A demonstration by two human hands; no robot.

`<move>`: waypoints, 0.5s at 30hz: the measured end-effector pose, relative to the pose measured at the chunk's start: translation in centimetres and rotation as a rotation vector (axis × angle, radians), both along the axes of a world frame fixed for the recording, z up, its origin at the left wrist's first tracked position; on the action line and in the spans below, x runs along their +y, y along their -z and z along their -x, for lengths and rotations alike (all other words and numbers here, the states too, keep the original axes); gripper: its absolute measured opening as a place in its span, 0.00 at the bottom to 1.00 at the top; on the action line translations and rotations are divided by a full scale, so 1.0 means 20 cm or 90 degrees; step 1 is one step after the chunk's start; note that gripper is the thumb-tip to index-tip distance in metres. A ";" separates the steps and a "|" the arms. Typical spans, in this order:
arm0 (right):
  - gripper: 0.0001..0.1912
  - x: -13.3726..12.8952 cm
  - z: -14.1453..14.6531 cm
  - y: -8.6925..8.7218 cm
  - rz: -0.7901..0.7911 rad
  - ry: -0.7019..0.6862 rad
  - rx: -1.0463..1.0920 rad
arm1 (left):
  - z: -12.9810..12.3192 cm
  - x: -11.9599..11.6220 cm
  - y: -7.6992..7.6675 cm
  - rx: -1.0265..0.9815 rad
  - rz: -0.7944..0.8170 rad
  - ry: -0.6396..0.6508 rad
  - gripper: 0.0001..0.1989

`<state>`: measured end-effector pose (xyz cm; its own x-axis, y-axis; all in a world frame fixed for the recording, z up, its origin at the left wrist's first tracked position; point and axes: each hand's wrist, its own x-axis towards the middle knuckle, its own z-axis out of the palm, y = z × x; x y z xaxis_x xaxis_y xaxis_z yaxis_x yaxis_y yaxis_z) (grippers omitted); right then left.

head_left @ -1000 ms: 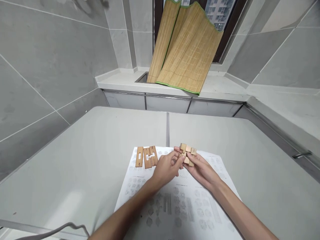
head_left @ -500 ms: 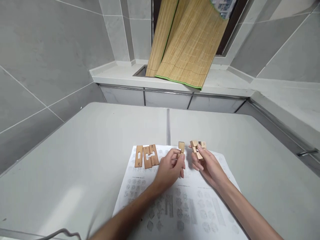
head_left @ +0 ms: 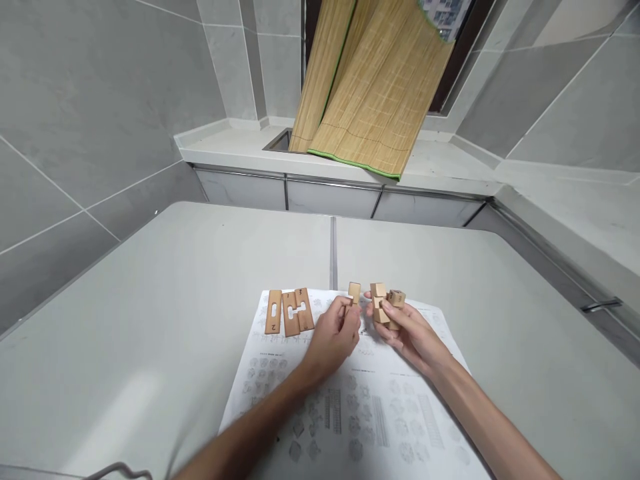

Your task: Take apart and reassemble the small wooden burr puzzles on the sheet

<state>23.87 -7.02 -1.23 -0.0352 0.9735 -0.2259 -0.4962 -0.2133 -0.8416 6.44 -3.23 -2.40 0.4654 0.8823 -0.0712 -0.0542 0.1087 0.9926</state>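
A small light wooden puzzle piece (head_left: 355,291) stands up from the pinched fingers of my left hand (head_left: 334,333); its lower part is hidden by them. Just to its right, my right hand (head_left: 413,333) grips a cluster of interlocking wooden puzzle blocks (head_left: 379,301), thumb across the front. One block of that cluster carries a dark mark on its face. A narrow gap separates the two hands. Left of them lie flat wooden pieces with cut-outs: one numbered 2 (head_left: 273,312), another (head_left: 290,315) beside it, and a third (head_left: 303,309) touching the second.
Beneath the hands a large printed sheet (head_left: 280,393) with small diagrams covers part of the white table (head_left: 200,280). A seam (head_left: 333,253) runs across the tabletop. A cable (head_left: 120,470) shows at the lower left. Behind the table, a bamboo blind (head_left: 370,93) hangs over a ledge.
My right hand has turned its block cluster, so other faces show, and brought it slightly left. My left hand and its piece have shifted little; the view has moved slightly.
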 end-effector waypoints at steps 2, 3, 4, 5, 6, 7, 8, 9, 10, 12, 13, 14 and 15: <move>0.15 0.00 0.00 0.00 0.004 0.011 -0.014 | 0.00 0.00 -0.01 -0.027 -0.003 0.040 0.17; 0.15 0.00 0.00 0.01 0.007 0.014 -0.025 | 0.00 0.00 -0.01 -0.037 -0.005 0.050 0.17; 0.16 0.00 -0.01 0.01 0.007 0.013 -0.037 | 0.00 0.00 -0.02 -0.041 -0.007 0.049 0.17; 0.18 0.00 -0.01 0.01 0.005 0.009 -0.050 | 0.00 0.00 -0.02 -0.037 -0.009 0.045 0.17; 0.19 0.00 -0.01 0.01 0.000 0.004 -0.066 | 0.00 0.00 -0.02 -0.027 -0.013 0.040 0.17; 0.21 0.01 -0.01 0.01 -0.005 -0.001 -0.082 | 0.00 0.00 -0.02 -0.014 -0.015 0.035 0.18; 0.23 0.01 -0.01 0.00 -0.011 -0.002 -0.099 | 0.01 0.00 -0.02 -0.004 -0.017 0.030 0.19; 0.24 0.01 -0.01 0.00 -0.015 0.003 -0.115 | 0.01 0.00 -0.02 0.001 -0.017 0.025 0.20; 0.25 0.01 -0.01 0.00 -0.018 0.012 -0.130 | 0.01 0.00 -0.02 0.001 -0.016 0.023 0.21; 0.26 0.01 -0.01 0.00 -0.021 0.038 -0.165 | 0.01 0.00 -0.02 -0.004 -0.011 0.023 0.23; 0.26 0.01 -0.01 0.00 -0.023 0.048 -0.194 | 0.01 0.00 -0.02 -0.004 -0.009 0.026 0.25; 0.26 0.01 -0.01 0.01 -0.027 0.056 -0.235 | 0.01 0.00 -0.02 -0.002 -0.008 0.031 0.26; 0.27 0.01 -0.01 0.02 -0.033 0.063 -0.291 | 0.01 0.00 -0.02 -0.002 -0.010 0.033 0.27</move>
<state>24.07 -6.76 -1.58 0.1499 0.9776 -0.1476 -0.0878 -0.1355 -0.9869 6.26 -3.23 -1.94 0.5112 0.8577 -0.0551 -0.0526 0.0953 0.9941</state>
